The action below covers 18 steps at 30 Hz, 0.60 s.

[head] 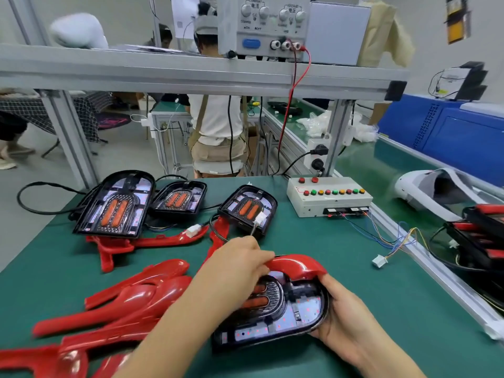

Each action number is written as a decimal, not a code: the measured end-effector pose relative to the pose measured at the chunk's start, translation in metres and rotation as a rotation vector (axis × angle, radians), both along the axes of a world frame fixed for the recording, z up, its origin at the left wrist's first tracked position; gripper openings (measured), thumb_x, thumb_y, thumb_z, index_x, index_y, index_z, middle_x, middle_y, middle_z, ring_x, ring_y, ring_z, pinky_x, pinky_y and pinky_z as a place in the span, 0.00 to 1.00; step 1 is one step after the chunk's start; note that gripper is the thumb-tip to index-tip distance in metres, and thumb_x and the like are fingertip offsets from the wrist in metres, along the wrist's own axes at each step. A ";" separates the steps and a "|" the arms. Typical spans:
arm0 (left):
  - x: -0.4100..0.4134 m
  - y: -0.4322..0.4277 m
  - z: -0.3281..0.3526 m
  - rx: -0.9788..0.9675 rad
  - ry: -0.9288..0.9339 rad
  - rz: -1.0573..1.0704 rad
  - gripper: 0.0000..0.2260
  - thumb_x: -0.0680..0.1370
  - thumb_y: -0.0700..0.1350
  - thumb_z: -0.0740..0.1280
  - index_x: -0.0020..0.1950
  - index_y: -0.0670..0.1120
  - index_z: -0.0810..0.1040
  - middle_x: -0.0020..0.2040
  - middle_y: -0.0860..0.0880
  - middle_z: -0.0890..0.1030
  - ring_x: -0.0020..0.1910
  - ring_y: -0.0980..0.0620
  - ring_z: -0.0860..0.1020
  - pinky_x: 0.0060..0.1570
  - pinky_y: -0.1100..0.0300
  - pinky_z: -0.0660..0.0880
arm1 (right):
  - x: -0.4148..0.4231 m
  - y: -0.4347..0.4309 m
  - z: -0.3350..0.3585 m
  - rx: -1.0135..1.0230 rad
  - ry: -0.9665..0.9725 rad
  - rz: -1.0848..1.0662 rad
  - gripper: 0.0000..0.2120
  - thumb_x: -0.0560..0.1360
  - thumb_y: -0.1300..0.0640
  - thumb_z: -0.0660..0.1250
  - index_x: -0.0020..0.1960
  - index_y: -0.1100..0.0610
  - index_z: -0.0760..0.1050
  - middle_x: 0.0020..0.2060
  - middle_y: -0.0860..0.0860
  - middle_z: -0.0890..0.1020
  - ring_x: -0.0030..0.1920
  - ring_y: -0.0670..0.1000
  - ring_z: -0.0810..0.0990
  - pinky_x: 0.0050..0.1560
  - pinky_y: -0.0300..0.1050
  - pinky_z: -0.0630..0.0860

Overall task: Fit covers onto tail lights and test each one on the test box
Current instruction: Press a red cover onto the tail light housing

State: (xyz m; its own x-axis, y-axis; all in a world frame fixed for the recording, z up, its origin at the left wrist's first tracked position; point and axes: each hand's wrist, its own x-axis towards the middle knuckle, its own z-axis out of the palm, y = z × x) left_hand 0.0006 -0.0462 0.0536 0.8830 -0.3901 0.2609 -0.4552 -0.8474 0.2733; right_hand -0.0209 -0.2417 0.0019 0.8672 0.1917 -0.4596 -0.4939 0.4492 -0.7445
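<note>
**Red cover held on a tail light before the test box**

In front of the test box [327, 196], over the green table [354, 282], the right hand [346, 315] grips the rim of a tail light [281, 315]. The left hand [234, 271] pinches a red cover [298, 264] set across its far edge. Left of the box sit three more tail lights [178, 200] with trailing cables. Spare covers [136, 293] lie heaped nearer and further left. A white connector [379, 261] lies free in front of the box, to its right.

One tail light [283, 315], black housing with twin orange lamps, lies face up at the near desk [341, 268] edge. A red cover [297, 264] sits partly over its far rim. Three uncovered tail lights [178, 199] stand tilted at back left. Loose red covers [136, 296] are heaped at left. The white test box [327, 197], with coloured buttons, sits back right.
</note>
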 end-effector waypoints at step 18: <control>0.003 0.002 -0.015 -0.114 0.061 -0.035 0.11 0.81 0.42 0.60 0.60 0.45 0.78 0.55 0.46 0.75 0.52 0.48 0.73 0.46 0.64 0.71 | 0.002 0.001 0.005 -0.072 -0.043 0.009 0.25 0.70 0.46 0.68 0.60 0.61 0.79 0.55 0.62 0.83 0.55 0.62 0.82 0.57 0.59 0.77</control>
